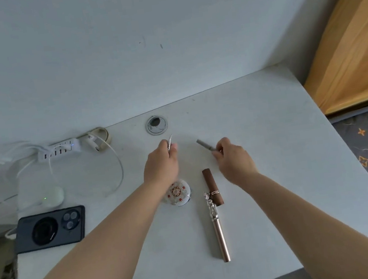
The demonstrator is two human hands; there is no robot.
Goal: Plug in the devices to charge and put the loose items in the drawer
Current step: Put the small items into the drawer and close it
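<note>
- Nearest me, at 6 o'clock on the desk (271,127), lies the rose-gold tube (220,236). The brown lipstick (213,187) touches its top, and the round patterned pot (179,193) sits just left, half under my left wrist.
- At 8 o'clock the phone (50,229) lies camera-side up, with the white earbud case (47,197) behind it showing a green light. Both look plugged in, though I can't trace their cables fully.
- My left hand (162,166), at 12 o'clock, has its grip closed around a small thin item (170,141). I can't tell what it is.
- My right hand (234,159), at 1 o'clock, pinches a grey pen (205,145) near one end.
- No drawer is in view.
- Risks: pulling my left arm back could knock the pot, and the pen could swing or slip, since I pinch it so near its end.
- Farthest, at 10 o'clock, the power strip (58,150) sits by the wall; a loose cable loop could snag.
</note>
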